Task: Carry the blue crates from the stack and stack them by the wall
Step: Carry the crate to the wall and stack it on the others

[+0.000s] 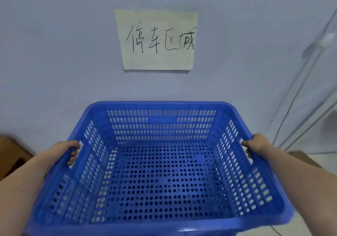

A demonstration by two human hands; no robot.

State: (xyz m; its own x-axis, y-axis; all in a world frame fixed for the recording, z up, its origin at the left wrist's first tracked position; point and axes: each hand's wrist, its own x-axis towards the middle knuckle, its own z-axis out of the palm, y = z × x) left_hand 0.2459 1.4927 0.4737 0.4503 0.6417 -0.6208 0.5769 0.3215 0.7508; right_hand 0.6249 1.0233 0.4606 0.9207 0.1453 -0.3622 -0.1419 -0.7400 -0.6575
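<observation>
A blue perforated plastic crate point(160, 106) fills the lower half of the head view, empty inside and held level in front of a pale wall point(54, 53). My left hand point(67, 150) grips the handle slot in its left side wall, fingers curled through the opening. On the opposite side my right hand point(255, 144) holds the right handle slot the same way. The crate's far rim is close to the wall. What lies beneath the crate is hidden by its floor.
A paper sheet point(157, 39) with handwritten characters is stuck to the wall above the crate. A brown wooden object point(12, 155) sits low at the left. Thin cables point(299, 89) run down the wall at right, near a brown box corner point(302, 158).
</observation>
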